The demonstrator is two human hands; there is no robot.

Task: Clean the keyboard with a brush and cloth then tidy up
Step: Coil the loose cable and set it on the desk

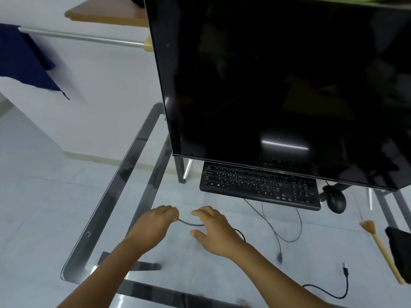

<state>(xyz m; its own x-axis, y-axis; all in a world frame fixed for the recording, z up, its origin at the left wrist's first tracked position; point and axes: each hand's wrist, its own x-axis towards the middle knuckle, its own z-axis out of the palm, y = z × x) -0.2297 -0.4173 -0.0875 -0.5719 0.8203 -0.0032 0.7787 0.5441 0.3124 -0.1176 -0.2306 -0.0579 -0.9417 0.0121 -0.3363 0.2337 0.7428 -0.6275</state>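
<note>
Looking down from the head camera, a glass table (106,196) with a metal frame carries a black keyboard (259,184) tucked partly under the lower edge of a large dark monitor (278,85). The keyboard's long axis runs left to right, dipping slightly toward the right, and its key side faces up. Just beside its right end sits a black mouse (334,200), apart from it by a small gap.

Near the table's front, the left hand (155,223) has its fingers curled and pinches a thin black cable (191,223) at its fingertips. The right hand (213,230) lies over the same cable with fingers loosely spread and the thumb out to the side; whether it actually grips the cable cannot be told. The cable runs between the two hands and continues behind the right wrist. Other thin cables loop from the keyboard's front edge toward the person, one ending in a plug (279,257) lying on the glass. A second plug (345,270) lies farther right on a separate curl of cable.

At the far right, a brush (382,252) with a pale wooden handle lies flat, its bristle end pointing away from the person toward the mouse and its handle running back toward the near right corner. Touching or just beside it is a dark cloth (400,247), cut off by the picture's edge.

A dark blue fabric (24,61) hangs over a metal rail (84,37) at upper left.
</note>
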